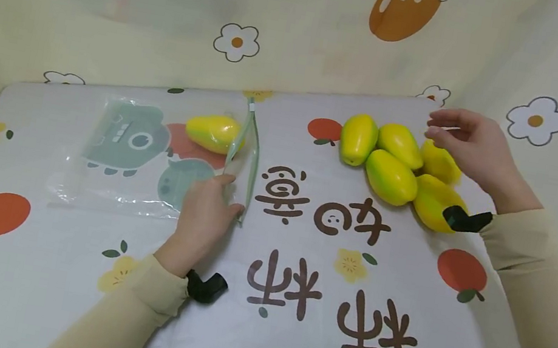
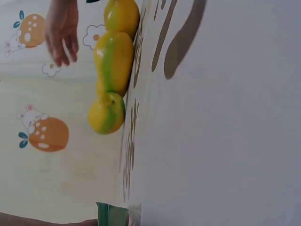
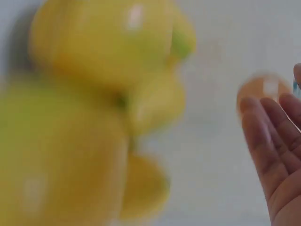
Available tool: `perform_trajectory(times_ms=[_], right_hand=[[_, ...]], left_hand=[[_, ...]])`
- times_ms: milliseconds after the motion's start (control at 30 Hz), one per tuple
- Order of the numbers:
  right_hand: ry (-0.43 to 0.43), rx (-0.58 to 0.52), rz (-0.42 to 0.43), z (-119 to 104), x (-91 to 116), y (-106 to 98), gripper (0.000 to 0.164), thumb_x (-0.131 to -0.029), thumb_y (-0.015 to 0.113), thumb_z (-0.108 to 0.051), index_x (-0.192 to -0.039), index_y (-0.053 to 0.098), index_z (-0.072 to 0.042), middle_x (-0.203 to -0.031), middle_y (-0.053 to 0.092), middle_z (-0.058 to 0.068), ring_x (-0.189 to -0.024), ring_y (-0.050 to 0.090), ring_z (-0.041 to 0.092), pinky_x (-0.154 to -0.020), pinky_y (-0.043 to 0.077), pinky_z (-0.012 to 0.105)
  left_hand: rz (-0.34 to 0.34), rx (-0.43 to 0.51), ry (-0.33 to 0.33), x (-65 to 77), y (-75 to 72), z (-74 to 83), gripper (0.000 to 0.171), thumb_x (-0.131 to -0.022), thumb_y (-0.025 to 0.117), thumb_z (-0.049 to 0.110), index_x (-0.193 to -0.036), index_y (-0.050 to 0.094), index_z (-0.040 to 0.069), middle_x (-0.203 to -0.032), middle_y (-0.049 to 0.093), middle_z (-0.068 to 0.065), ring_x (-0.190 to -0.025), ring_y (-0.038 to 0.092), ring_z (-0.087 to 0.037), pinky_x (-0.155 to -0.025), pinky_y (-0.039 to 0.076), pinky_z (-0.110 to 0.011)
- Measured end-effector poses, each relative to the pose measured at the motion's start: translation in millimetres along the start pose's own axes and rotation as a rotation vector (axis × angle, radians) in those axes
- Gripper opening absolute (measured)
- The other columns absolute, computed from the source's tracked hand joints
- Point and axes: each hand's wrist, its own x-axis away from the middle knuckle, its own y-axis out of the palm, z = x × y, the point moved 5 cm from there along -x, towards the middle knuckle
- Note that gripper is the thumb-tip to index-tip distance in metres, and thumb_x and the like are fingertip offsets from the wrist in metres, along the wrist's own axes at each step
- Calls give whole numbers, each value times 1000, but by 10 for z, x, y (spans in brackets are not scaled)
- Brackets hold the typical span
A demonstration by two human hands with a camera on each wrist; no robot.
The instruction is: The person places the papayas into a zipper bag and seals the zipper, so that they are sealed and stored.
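A clear zip bag (image 1: 73,176) with a green zip edge lies on the left of the table, one yellow mango (image 1: 209,130) inside near its mouth. My left hand (image 1: 202,219) pinches the bag's near edge by the zip, and the mouth gapes a little. In the left wrist view the green zip strip (image 2: 112,214) shows at the bottom. Several yellow-green mangoes (image 1: 391,177) sit clustered at the right back. Over their far right side hovers my right hand (image 1: 474,146), empty, with fingers extended; the right wrist view shows these fingers (image 3: 263,136) apart from the fruit.
A printed white cloth (image 1: 283,347) with fruit, flowers and brown characters covers the table. Behind it stands a cream patterned backdrop (image 1: 173,8). Each wrist carries a black strap piece (image 1: 207,287).
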Motion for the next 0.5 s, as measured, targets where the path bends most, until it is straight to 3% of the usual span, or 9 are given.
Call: perform_trajectory(times_ms=[67, 167, 267, 500], right_hand=[[44, 31, 8, 189, -5, -89, 58, -104, 54, -44, -148, 51, -7, -142, 58, 17, -108, 60, 11, -83, 48, 13], [107, 68, -29, 430, -7, -111, 64, -105, 49, -46, -153, 44, -5, -149, 51, 25, -128, 53, 34, -99, 53, 40], [153, 86, -102, 616, -15, -63, 74, -105, 47, -48, -158, 30, -1, -156, 39, 31, -139, 41, 51, -109, 41, 67], [245, 143, -277, 816, -15, -6, 102, -99, 49, -63, -162, 2, 2, -161, 17, 39, -141, 26, 60, -111, 28, 76]], left_hand=[[17, -9, -2, 2, -52, -42, 55, -80, 84, 9, -131, 66, -1, -122, 72, -23, -110, 66, -40, -95, 53, -50], [35, -8, 9, -2, -84, -76, 55, -79, 85, 8, -129, 67, -2, -120, 72, -24, -110, 66, -42, -94, 53, -51], [33, -4, 12, -1, -72, -71, 55, -79, 85, 8, -129, 67, -3, -120, 72, -24, -110, 65, -43, -95, 53, -51], [41, 6, 36, 8, -7, 3, 55, -77, 86, 7, -129, 68, -2, -120, 73, -23, -110, 66, -43, -95, 53, -50]])
